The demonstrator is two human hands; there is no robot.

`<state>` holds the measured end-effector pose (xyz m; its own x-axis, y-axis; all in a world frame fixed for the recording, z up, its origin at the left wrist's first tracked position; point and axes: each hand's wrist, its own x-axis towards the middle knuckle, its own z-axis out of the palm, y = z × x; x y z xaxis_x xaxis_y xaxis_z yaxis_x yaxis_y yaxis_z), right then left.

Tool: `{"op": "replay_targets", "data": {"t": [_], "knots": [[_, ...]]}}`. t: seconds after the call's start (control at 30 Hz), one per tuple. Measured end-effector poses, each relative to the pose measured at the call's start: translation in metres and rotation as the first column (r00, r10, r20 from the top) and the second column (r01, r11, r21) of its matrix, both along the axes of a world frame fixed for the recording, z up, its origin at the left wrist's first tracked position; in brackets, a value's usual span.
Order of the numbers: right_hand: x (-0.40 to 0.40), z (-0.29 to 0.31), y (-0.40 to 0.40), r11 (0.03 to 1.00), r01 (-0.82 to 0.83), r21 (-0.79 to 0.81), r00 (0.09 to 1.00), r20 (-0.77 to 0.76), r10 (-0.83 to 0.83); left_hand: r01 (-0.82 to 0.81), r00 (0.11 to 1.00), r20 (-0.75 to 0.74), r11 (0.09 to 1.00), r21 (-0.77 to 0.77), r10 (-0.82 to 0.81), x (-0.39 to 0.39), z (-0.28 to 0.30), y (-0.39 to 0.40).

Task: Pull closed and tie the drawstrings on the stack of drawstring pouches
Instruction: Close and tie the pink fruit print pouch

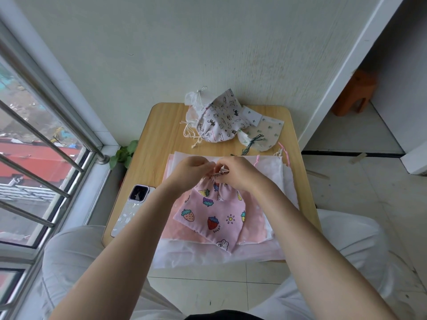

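Pinching the cords at the gathered mouth of a pink strawberry pouch (215, 213), the left hand (189, 173) and right hand (240, 173) sit close together, fingers curled on the thin drawstring (221, 173) between them. In the head view this soft cotton pouch lies on a flat stack of pale pink and white pouches (270, 179), its puckered neck pointing away from the person and its long axis running from near edge to far, slightly tilted. Behind, by the wall, lie at least 3 tied pouches: a cat-print pouch (221, 118), a white pouch (193, 98) and a clover-print pouch (265, 132) with a dark cord. All rest on 1 small wooden table (161, 135) with rounded corners; 1 phone (131, 209) in a glossy case lies at its left edge.
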<state>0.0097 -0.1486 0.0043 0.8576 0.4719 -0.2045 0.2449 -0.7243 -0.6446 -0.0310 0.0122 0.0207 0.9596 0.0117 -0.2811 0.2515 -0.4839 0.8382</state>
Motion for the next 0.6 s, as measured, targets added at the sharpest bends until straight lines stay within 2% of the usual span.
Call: {"op": "replay_targets", "data": {"t": [0.07, 0.13, 0.2, 0.33, 0.43, 0.5, 0.6], "knots": [[0.001, -0.002, 0.0, 1.0, 0.001, 0.004, 1.0, -0.01, -0.001, -0.071, 0.997, -0.026, 0.978, -0.194, 0.067, -0.002, -0.001, -0.001], [0.0, -0.002, 0.0, 1.0, -0.003, 0.022, 1.0, -0.02, 0.003, -0.087, 0.995, -0.075, 0.935, -0.344, 0.065, -0.003, -0.003, -0.003], [-0.001, -0.001, -0.001, 0.999, 0.008, 0.045, 0.999, -0.039, -0.006, -0.08, 0.995, -0.094, 0.911, -0.405, 0.045, -0.005, -0.005, -0.007], [-0.003, 0.006, -0.007, 0.987, 0.072, 0.143, 0.985, -0.167, -0.048, -0.16, 0.987, -0.021, 0.953, -0.258, 0.16, -0.007, -0.008, -0.012], [-0.002, 0.015, -0.013, 0.971, 0.117, 0.209, 0.967, -0.246, -0.064, -0.241, 0.968, 0.025, 0.951, -0.193, 0.25, -0.005, -0.011, -0.013], [-0.001, 0.02, -0.014, 0.964, 0.12, 0.238, 0.967, -0.25, -0.059, -0.24, 0.968, 0.038, 0.958, -0.158, 0.249, -0.004, -0.013, -0.014], [0.0, 0.023, -0.011, 0.947, 0.136, 0.292, 0.967, -0.249, -0.062, -0.158, 0.986, 0.05, 0.986, -0.049, 0.161, -0.002, -0.011, -0.016]]}}
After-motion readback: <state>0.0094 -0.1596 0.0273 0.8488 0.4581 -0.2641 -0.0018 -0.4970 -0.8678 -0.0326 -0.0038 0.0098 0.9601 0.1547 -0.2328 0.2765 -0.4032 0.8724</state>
